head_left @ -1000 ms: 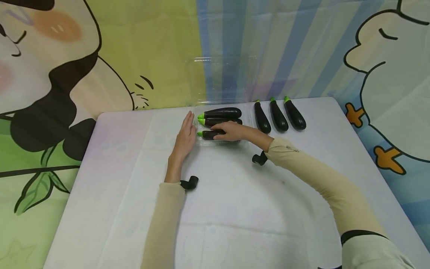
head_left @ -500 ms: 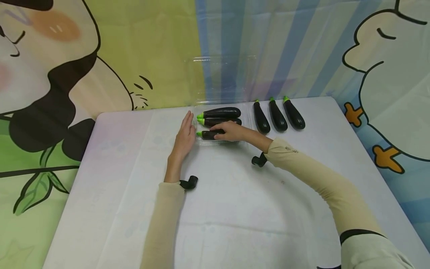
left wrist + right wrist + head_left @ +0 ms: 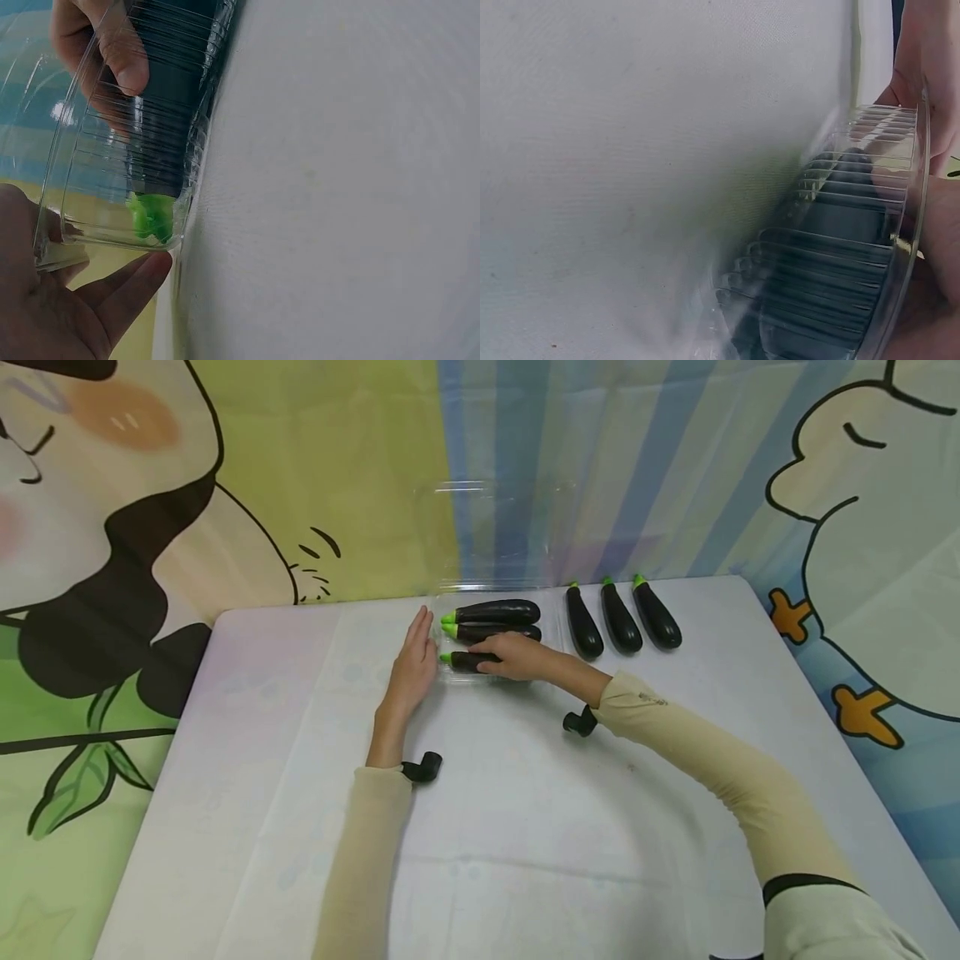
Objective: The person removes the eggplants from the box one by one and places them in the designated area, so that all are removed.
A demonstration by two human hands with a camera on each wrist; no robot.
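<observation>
Gripping one of three boxed eggplants (image 3: 467, 662), the right hand (image 3: 517, 656); straight-fingered left hand (image 3: 412, 672) apparently touches the box (image 3: 82, 229); three others (image 3: 622, 620) lie outside.

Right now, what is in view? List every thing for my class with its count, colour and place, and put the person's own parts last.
Eggplants in the container: 3, black with green stem ends, lying crosswise
Loose eggplants: 3, black with green stem ends, on the table right of the container
Container: 1, clear, at the table's far edge
Lid: 1, clear, raised behind the container
Table: 1, white, under everything
Backdrop: yellow-green, blue stripes, cartoon figures, behind and beside the table
Wrist devices: 2, black, one at each wrist
Sleeves: 2, beige, on both arms
Left hand: 1, at the container's left end
Right hand: 1, holding the nearest eggplant
</observation>
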